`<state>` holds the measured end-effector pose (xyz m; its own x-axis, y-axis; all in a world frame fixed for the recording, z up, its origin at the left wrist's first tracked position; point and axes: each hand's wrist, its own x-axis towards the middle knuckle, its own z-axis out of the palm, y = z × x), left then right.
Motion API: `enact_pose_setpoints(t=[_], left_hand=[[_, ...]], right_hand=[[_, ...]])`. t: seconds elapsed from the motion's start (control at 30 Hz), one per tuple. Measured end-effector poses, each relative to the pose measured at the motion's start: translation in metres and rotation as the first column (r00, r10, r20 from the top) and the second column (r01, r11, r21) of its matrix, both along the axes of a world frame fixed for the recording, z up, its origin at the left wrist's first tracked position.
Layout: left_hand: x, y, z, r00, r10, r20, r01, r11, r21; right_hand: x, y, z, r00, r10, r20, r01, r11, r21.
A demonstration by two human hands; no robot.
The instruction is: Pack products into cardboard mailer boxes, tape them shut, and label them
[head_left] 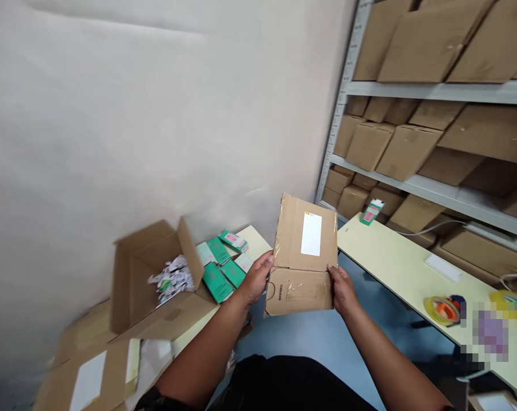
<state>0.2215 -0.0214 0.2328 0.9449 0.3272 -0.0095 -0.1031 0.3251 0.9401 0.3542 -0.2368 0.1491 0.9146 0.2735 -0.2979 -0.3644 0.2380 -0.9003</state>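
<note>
A flattened cardboard box (295,240) is held up between my two hands, above the gap between the tables. A white label (311,234) is stuck on its upper panel, and a crease runs across it lower down. My left hand (258,277) grips its left edge near that crease, thumb on the front. At the opposite edge, my right hand (342,288) pinches the board the same way. Several green boxes (217,282) lie on the table to the left of my left hand. Fingers behind the board are hidden.
An open carton (142,285) with crumpled paper (175,279) stands at left. On the right table (387,257) are a green-and-pink box (372,212), a white strip (443,268) and tape rolls (442,310). Shelves (416,88) full of cartons rise behind it.
</note>
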Motion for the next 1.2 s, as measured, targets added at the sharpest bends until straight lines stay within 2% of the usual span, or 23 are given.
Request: enact_pose_setpoints(t=[0.1, 0.2, 0.27, 0.33, 0.4, 0.47, 0.53, 0.67, 0.77, 0.83, 0.97, 1.03, 1.07, 1.1, 1.2], left_hand=[[0.047, -0.021, -0.003, 0.99, -0.134, -0.04, 0.135, 0.991, 0.024], [0.099, -0.034, 0.0, 0.971, -0.229, -0.07, 0.238, 0.952, 0.191], [0.137, -0.037, 0.002, 0.952, -0.294, -0.082, 0.301, 0.862, 0.408], [0.176, -0.038, 0.001, 0.928, -0.364, -0.081, 0.328, 0.694, 0.641], [0.212, -0.038, -0.002, 0.895, -0.439, -0.076, 0.316, 0.506, 0.803], [0.245, -0.04, -0.008, 0.862, -0.499, -0.087, 0.298, 0.361, 0.884], [0.275, -0.044, -0.014, 0.826, -0.552, -0.115, 0.304, 0.265, 0.915], [0.33, -0.062, -0.022, 0.754, -0.642, -0.138, 0.298, 0.147, 0.943], [0.37, -0.086, -0.024, 0.711, -0.69, -0.135, 0.216, 0.031, 0.976], [0.394, -0.107, -0.025, 0.696, -0.706, -0.133, 0.152, -0.037, 0.988], [0.437, -0.148, -0.029, 0.685, -0.717, -0.128, 0.043, -0.135, 0.99], [0.455, -0.168, -0.034, 0.677, -0.722, -0.143, 0.015, -0.18, 0.984], [0.462, -0.178, -0.037, 0.671, -0.725, -0.154, 0.011, -0.198, 0.98], [0.468, -0.188, -0.04, 0.665, -0.727, -0.17, 0.015, -0.214, 0.977], [0.481, -0.219, -0.053, 0.649, -0.729, -0.219, 0.074, -0.226, 0.971]], right_hand=[[0.022, -0.031, -0.018, 0.996, -0.063, -0.061, 0.06, 0.997, -0.039], [0.044, -0.056, -0.038, 0.988, -0.121, -0.095, 0.114, 0.99, -0.08], [0.062, -0.073, -0.049, 0.986, -0.145, -0.078, 0.132, 0.98, -0.147], [0.082, -0.092, -0.056, 0.984, -0.18, 0.005, 0.173, 0.937, -0.304], [0.101, -0.112, -0.059, 0.96, -0.242, 0.139, 0.279, 0.822, -0.497], [0.117, -0.13, -0.059, 0.915, -0.292, 0.278, 0.403, 0.662, -0.632], [0.127, -0.146, -0.058, 0.862, -0.324, 0.389, 0.506, 0.516, -0.691], [0.136, -0.173, -0.056, 0.759, -0.385, 0.525, 0.635, 0.265, -0.725], [0.143, -0.194, -0.06, 0.713, -0.438, 0.547, 0.662, 0.164, -0.731], [0.151, -0.21, -0.063, 0.681, -0.46, 0.569, 0.685, 0.125, -0.718], [0.177, -0.245, -0.067, 0.637, -0.475, 0.608, 0.711, 0.056, -0.701], [0.195, -0.262, -0.067, 0.622, -0.502, 0.601, 0.719, 0.061, -0.692], [0.205, -0.27, -0.067, 0.629, -0.505, 0.591, 0.725, 0.108, -0.68], [0.214, -0.277, -0.069, 0.654, -0.496, 0.571, 0.725, 0.194, -0.661], [0.242, -0.294, -0.079, 0.785, -0.453, 0.423, 0.619, 0.549, -0.561]])
